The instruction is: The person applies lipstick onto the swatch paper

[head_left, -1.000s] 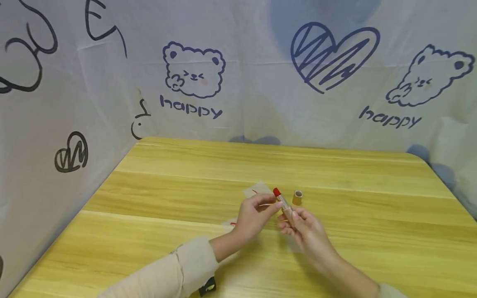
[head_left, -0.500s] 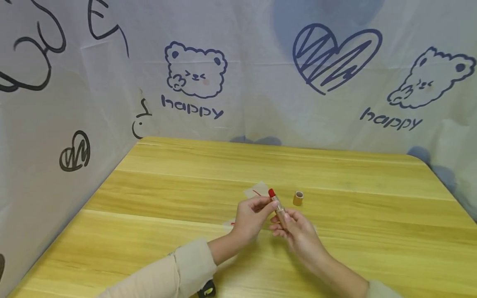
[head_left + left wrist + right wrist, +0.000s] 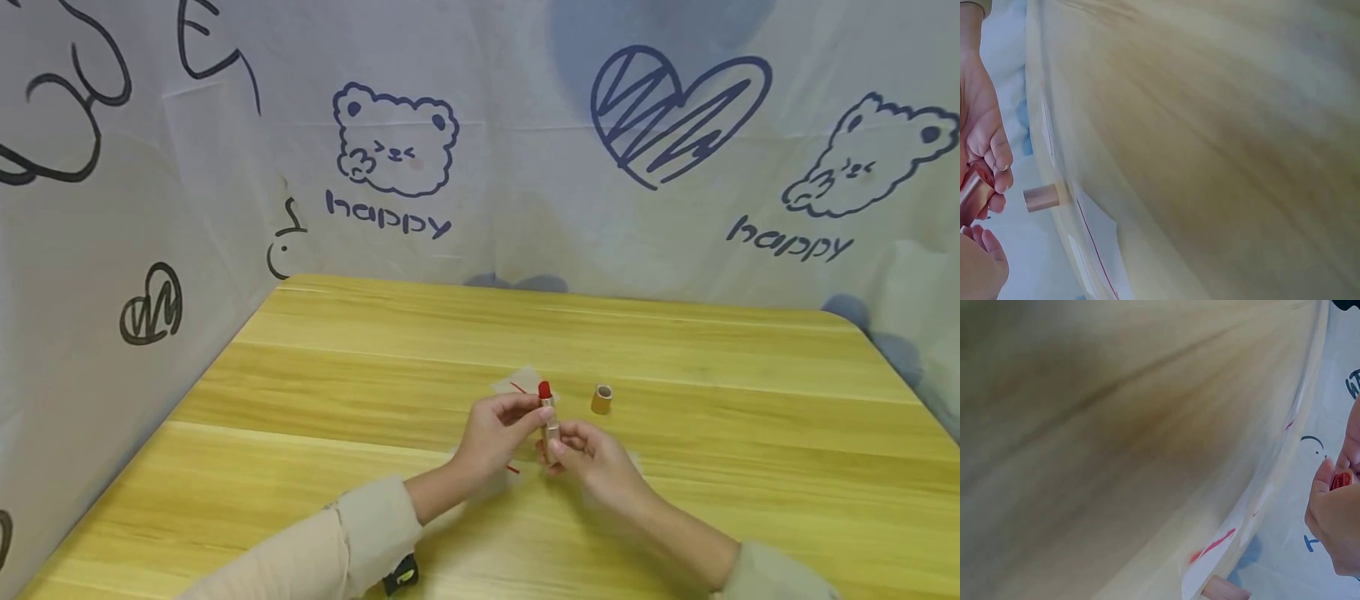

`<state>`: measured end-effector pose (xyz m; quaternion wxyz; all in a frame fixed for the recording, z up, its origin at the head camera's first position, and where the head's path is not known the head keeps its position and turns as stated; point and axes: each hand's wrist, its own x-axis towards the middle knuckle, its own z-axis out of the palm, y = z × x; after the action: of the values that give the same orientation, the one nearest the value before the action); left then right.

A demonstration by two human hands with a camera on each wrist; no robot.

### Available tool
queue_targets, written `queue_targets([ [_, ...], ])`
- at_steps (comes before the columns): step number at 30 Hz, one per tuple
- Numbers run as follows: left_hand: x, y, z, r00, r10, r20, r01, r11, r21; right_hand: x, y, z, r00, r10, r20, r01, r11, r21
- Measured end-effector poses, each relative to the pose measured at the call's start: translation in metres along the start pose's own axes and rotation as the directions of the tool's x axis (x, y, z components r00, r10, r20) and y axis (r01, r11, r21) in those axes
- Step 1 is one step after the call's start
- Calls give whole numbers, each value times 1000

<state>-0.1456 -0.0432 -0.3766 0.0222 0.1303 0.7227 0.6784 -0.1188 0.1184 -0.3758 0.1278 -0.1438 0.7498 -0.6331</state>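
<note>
Both hands hold a lipstick (image 3: 551, 429) upright above the table, its red bullet exposed at the top. The left hand (image 3: 486, 433) pinches the upper part of the gold tube between thumb and fingers, just under the bullet. Lower down, the right hand (image 3: 600, 462) grips the base between its thumb and curled fingers. In the left wrist view the shiny lipstick base (image 3: 975, 190) shows beside the fingers. The open lipstick cap (image 3: 602, 400) stands on the table behind the right hand.
A paper piece (image 3: 513, 380) with a red stroke lies behind the left hand. Another red-marked paper (image 3: 498, 482) lies below it, partly covered. A black object (image 3: 402, 577) with a green patch sits by the left sleeve on the wooden table (image 3: 300, 400). Printed cloth hangs behind.
Both hands have drifted left with the lipstick, which has turned from leaning left to nearly upright. The red mark on the nearer paper shows more now. The cap stays put.
</note>
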Motion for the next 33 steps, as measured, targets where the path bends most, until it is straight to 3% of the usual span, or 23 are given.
queue_targets([
  [6, 1, 2, -6, 999, 22, 32, -23, 1000, 18, 5, 0, -2, 999, 15, -34, -17, 998, -63],
  [15, 3, 1, -12, 989, 86, 117, -89, 996, 20, 6, 1, -5, 999, 41, -8, -42, 991, -127],
  [24, 5, 0, -16, 986, 50, 160, -56, 998, 34, 6, 1, -9, 999, 18, 35, -13, 992, -125],
  [33, 9, 0, -19, 960, 59, 274, -83, 994, 76, 6, 1, -10, 999, 16, 42, -10, 992, -129],
])
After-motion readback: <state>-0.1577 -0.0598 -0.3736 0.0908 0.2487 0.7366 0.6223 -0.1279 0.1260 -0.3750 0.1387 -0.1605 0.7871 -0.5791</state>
